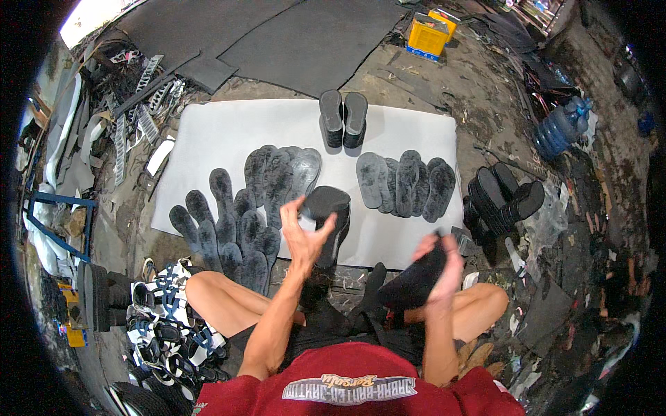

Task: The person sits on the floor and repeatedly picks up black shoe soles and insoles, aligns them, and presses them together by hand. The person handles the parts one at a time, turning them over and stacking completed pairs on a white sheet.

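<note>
Holding a black sole (416, 277) in your right hand (447, 263), you have it tilted just off the near right edge of the white sheet (208, 139), thumb and fingers closed on its upper end; that end grip seems chosen to leave most of the face free. Over on the other side, your left hand (303, 243) is above the sheet's near edge, thumb and fingers spread wide with nothing held between them, right beside the tall stack (327, 201); whether a fingertip touches it, you can't tell from here. That stack sits at the sheet's near middle, likely so that either hand can get to it. Look at the layout now! Loose soles fan out on the sheet's left, the upper group (277, 173) overlapping, the lower group (236, 229) running down to the near left edge, and another row (409, 184) lies on its right, all probably spread to keep their faces exposed. Twin stacks (355, 114) stand side by side at the sheet's far edge, apparently piled up to save room. Off the sheet's right side there's a dark pile (503, 197); off its near left corner, a heap of straps (166, 326).
</note>
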`<move>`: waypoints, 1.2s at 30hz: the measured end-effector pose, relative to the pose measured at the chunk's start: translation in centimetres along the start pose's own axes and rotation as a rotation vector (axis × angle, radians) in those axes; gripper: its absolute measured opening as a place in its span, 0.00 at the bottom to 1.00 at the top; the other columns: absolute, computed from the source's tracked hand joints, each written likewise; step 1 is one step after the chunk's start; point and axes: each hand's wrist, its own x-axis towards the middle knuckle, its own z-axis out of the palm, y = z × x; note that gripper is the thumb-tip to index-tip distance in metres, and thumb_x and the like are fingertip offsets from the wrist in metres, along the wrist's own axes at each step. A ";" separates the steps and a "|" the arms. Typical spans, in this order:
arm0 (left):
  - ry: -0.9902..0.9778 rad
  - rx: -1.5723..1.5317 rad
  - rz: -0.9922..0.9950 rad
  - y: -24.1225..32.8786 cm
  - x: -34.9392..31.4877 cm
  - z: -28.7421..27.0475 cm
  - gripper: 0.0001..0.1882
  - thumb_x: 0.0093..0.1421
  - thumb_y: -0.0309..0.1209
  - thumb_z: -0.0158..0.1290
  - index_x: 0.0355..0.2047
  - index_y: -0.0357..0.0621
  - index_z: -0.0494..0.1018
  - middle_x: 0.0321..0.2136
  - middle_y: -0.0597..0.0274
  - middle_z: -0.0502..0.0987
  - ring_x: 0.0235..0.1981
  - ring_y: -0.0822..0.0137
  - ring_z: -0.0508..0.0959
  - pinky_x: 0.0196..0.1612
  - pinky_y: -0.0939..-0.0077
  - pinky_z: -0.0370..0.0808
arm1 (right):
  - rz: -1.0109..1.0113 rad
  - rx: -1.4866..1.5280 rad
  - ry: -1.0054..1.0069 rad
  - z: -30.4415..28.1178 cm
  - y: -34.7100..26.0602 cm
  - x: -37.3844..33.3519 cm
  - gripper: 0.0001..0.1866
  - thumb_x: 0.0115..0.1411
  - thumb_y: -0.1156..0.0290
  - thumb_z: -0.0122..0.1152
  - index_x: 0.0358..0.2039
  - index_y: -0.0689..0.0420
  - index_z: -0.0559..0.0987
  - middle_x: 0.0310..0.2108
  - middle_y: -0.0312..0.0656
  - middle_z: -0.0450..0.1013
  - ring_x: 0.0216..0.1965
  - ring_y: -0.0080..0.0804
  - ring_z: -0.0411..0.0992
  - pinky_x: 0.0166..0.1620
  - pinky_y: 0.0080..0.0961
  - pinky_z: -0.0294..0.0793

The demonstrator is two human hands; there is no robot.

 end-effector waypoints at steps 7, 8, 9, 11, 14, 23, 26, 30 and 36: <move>-0.016 -1.210 -0.318 2.0 7.0 -2.9 0.25 0.72 0.46 0.59 0.59 0.41 0.70 0.40 0.59 0.77 0.41 0.64 0.79 0.51 0.63 0.78 | 0.419 -0.252 0.110 -5.8 11.6 -5.5 0.27 0.73 0.49 0.55 0.53 0.65 0.74 0.52 0.62 0.77 0.54 0.55 0.78 0.64 0.52 0.77; -0.050 -1.277 -0.415 3.2 6.6 -3.1 0.28 0.73 0.53 0.55 0.58 0.42 0.70 0.35 0.60 0.75 0.33 0.65 0.78 0.43 0.63 0.79 | 0.428 -0.362 0.054 -7.7 12.6 -5.8 0.26 0.72 0.54 0.58 0.58 0.63 0.70 0.54 0.61 0.76 0.55 0.54 0.78 0.64 0.51 0.76; -0.084 -1.235 -0.543 2.9 5.8 -3.3 0.34 0.73 0.58 0.51 0.61 0.40 0.70 0.33 0.59 0.74 0.30 0.62 0.76 0.39 0.61 0.76 | 0.441 -0.469 -0.004 -9.5 13.5 -6.2 0.28 0.71 0.58 0.61 0.63 0.61 0.67 0.57 0.60 0.74 0.56 0.53 0.77 0.65 0.50 0.75; -0.161 -1.342 -0.678 2.1 3.7 -3.4 0.34 0.73 0.58 0.51 0.65 0.43 0.68 0.29 0.58 0.74 0.28 0.65 0.76 0.35 0.64 0.76 | 0.590 -0.298 -0.074 -13.3 14.5 -6.4 0.27 0.68 0.69 0.65 0.64 0.51 0.66 0.61 0.53 0.73 0.61 0.43 0.75 0.67 0.47 0.73; -0.058 -1.430 -0.789 0.3 1.0 -6.2 0.32 0.72 0.60 0.50 0.68 0.57 0.68 0.34 0.54 0.74 0.27 0.61 0.73 0.35 0.60 0.76 | 0.631 -0.082 0.009 -12.7 15.0 -5.4 0.23 0.70 0.61 0.63 0.62 0.45 0.69 0.64 0.48 0.73 0.59 0.43 0.74 0.64 0.46 0.73; 0.087 -1.608 -0.722 -2.4 -1.8 -15.3 0.31 0.74 0.55 0.48 0.66 0.47 0.70 0.42 0.51 0.72 0.41 0.56 0.70 0.47 0.58 0.73 | 0.882 0.138 -0.197 -13.1 15.9 -3.5 0.38 0.74 0.55 0.53 0.78 0.59 0.59 0.75 0.64 0.60 0.60 0.57 0.76 0.58 0.57 0.83; 0.114 -1.597 -0.704 -2.8 -3.5 -16.4 0.31 0.75 0.55 0.47 0.69 0.49 0.68 0.44 0.51 0.72 0.40 0.57 0.70 0.44 0.60 0.73 | 0.809 0.177 -0.086 -4.8 13.0 -2.6 0.41 0.75 0.47 0.51 0.78 0.59 0.58 0.74 0.61 0.62 0.57 0.54 0.77 0.63 0.59 0.79; 0.048 -1.690 -0.744 -0.9 -4.0 -14.0 0.35 0.74 0.63 0.47 0.72 0.59 0.66 0.43 0.52 0.74 0.37 0.59 0.72 0.42 0.58 0.76 | 0.781 -0.057 -0.153 -4.0 11.3 -2.0 0.40 0.77 0.44 0.50 0.78 0.56 0.57 0.69 0.60 0.67 0.56 0.51 0.78 0.60 0.55 0.81; 0.046 -1.656 -0.713 5.6 -2.8 -10.5 0.37 0.75 0.59 0.45 0.76 0.53 0.61 0.50 0.49 0.74 0.45 0.55 0.77 0.50 0.52 0.78 | 0.327 -0.682 -0.143 4.8 9.4 -3.5 0.32 0.81 0.54 0.50 0.76 0.55 0.58 0.65 0.58 0.70 0.52 0.38 0.79 0.50 0.33 0.82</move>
